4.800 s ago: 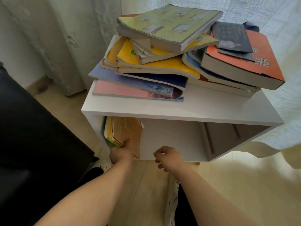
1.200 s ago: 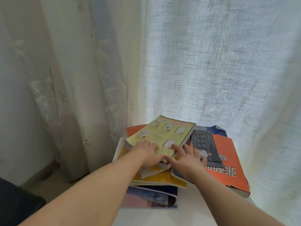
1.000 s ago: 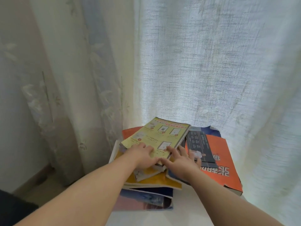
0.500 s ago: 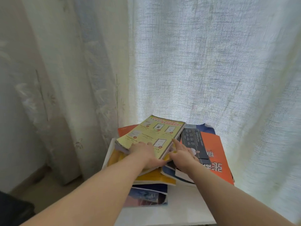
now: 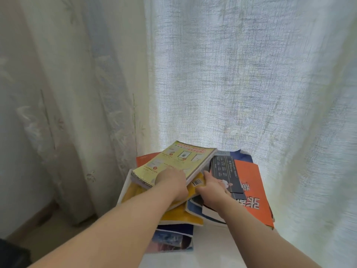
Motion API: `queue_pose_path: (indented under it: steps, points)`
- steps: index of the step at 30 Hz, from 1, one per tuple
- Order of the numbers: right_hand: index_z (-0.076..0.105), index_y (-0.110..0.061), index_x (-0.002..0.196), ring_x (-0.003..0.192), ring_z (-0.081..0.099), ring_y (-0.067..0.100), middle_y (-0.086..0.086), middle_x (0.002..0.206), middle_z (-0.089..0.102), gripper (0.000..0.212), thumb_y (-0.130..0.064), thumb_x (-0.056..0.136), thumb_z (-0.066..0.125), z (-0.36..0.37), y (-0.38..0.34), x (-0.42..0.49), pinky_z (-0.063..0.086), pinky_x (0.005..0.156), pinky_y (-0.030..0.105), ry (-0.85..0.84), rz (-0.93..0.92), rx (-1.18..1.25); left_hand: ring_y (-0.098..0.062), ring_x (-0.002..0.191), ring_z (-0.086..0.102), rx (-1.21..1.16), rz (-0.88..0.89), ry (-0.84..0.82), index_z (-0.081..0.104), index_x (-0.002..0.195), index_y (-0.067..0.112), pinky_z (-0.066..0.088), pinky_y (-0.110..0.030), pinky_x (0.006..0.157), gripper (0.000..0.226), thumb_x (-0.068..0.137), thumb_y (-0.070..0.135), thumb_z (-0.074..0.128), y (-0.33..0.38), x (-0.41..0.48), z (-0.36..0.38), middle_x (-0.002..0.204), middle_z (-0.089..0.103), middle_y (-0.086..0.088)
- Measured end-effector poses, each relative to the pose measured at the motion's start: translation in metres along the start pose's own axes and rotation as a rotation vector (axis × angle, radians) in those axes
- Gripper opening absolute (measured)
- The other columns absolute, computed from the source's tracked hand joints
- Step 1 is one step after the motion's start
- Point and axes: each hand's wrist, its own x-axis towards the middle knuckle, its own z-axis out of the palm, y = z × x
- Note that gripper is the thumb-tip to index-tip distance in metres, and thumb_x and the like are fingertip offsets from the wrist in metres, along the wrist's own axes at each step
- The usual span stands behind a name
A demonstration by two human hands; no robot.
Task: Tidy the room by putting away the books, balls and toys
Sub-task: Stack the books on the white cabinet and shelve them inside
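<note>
Flatly, the left hand [image 5: 171,182] lay on the near right corner of the thick yellow-green softcover book [image 5: 173,161], fingers stretched forward over its cover rather than curled. Just beside it, the right hand [image 5: 211,187] met that book's right-hand edge with the thumb raised; whether its fingers had got underneath could not be told. The book topped a crooked pile toward the far edge of the white tabletop [image 5: 212,248], above a yellow paperback [image 5: 197,183] and beside a dark grey booklet [image 5: 224,171] lying on a thick orange book [image 5: 249,180]. It looked fairly heavy, floppy and glossy, so likely to slide; a hold under both long edges seemed wisest.
</note>
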Motion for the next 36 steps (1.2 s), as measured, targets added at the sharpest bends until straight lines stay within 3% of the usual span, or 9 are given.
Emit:
queue_pose_path:
  steps: [7,9,12,16,18,21,25,31,36]
  points:
    - [0.034,-0.029,0.138,0.123,0.041,0.024,0.003,0.130,0.047,0.054,-0.019,0.086,0.046,-0.002,0.005,-0.004,0.034,0.105,0.043,-0.023,-0.030,0.067,-0.015,0.070,0.047,-0.507,-0.051,0.022,0.052,0.086,0.016,0.034,-0.021,0.052,0.008,0.090,0.023,0.049,-0.047,-0.001,-0.010,0.081,0.050,0.000]
    - [0.037,-0.026,0.134,0.118,0.044,0.023,0.003,0.123,0.049,0.049,-0.018,0.086,0.046,-0.002,0.004,-0.003,0.037,0.103,0.043,-0.037,-0.045,0.086,-0.015,0.066,0.052,-0.842,-0.100,0.056,0.056,0.094,0.016,0.041,-0.020,0.050,0.007,0.090,0.022,0.056,-0.062,-0.009,-0.022,0.084,0.056,-0.003]
    - [0.042,-0.024,0.132,0.111,0.048,0.024,0.002,0.112,0.052,0.047,-0.017,0.085,0.047,-0.004,0.003,0.001,0.040,0.094,0.037,-0.008,-0.046,0.055,-0.020,0.057,0.061,-1.471,-0.181,0.130,0.062,0.091,0.007,0.051,-0.026,0.048,0.006,0.090,0.012,0.059,-0.072,-0.018,-0.037,0.071,0.063,-0.010]
    - [0.041,-0.027,0.134,0.121,0.046,0.028,0.005,0.129,0.052,0.044,-0.025,0.091,0.048,-0.005,0.002,-0.004,0.036,0.091,0.031,-0.019,-0.041,0.048,-0.023,0.056,0.064,-2.017,-0.204,0.164,0.060,0.098,0.002,0.052,-0.027,0.040,0.017,0.095,0.015,0.051,-0.076,-0.024,-0.030,0.071,0.065,-0.012]
    - [0.045,-0.017,0.130,0.118,0.050,0.029,0.008,0.127,0.054,0.038,-0.026,0.093,0.049,-0.001,0.002,-0.001,0.040,0.093,0.031,0.000,-0.045,-0.008,-0.021,0.051,0.065,-2.253,-0.249,0.184,0.059,0.094,0.002,0.053,-0.026,0.040,0.016,0.095,0.015,0.049,-0.077,-0.024,-0.017,0.070,0.065,-0.012]
    - [0.053,-0.013,0.120,0.110,0.053,0.027,0.007,0.120,0.057,0.029,-0.020,0.092,0.047,0.001,0.003,0.003,0.047,0.088,0.033,0.027,-0.029,-0.080,-0.019,0.045,0.063,-2.222,-0.374,0.141,0.055,0.097,0.003,0.048,-0.024,0.034,0.011,0.096,0.010,0.047,-0.071,-0.025,0.013,0.074,0.062,-0.014]
    - [0.048,-0.028,0.116,0.104,0.051,0.024,0.001,0.110,0.056,0.029,-0.027,0.088,0.050,0.000,0.006,-0.004,0.039,0.083,0.030,0.026,-0.023,0.049,-0.027,0.071,0.061,-1.935,-0.523,-0.050,0.050,0.112,0.015,0.053,-0.035,0.037,0.019,0.096,0.005,0.047,-0.074,-0.025,0.053,0.089,0.062,-0.015]
    - [0.039,-0.031,0.136,0.120,0.049,0.026,0.002,0.131,0.054,0.061,-0.027,0.079,0.058,0.008,0.010,-0.001,0.040,0.102,0.045,0.013,0.000,0.126,-0.029,0.077,0.063,-1.966,-0.501,-0.035,0.050,0.093,0.022,0.056,-0.036,0.042,0.017,0.097,0.006,0.046,-0.078,-0.025,0.061,0.094,0.063,-0.014]
    - [0.039,-0.028,0.138,0.120,0.049,0.027,0.005,0.130,0.055,0.055,-0.030,0.086,0.055,0.008,0.001,0.000,0.039,0.102,0.044,0.054,0.037,0.050,-0.030,0.080,0.062,-2.153,-0.549,-0.013,0.050,0.117,0.008,0.055,-0.034,0.041,0.021,0.096,0.012,0.047,-0.081,-0.025,0.072,0.097,0.063,-0.018]
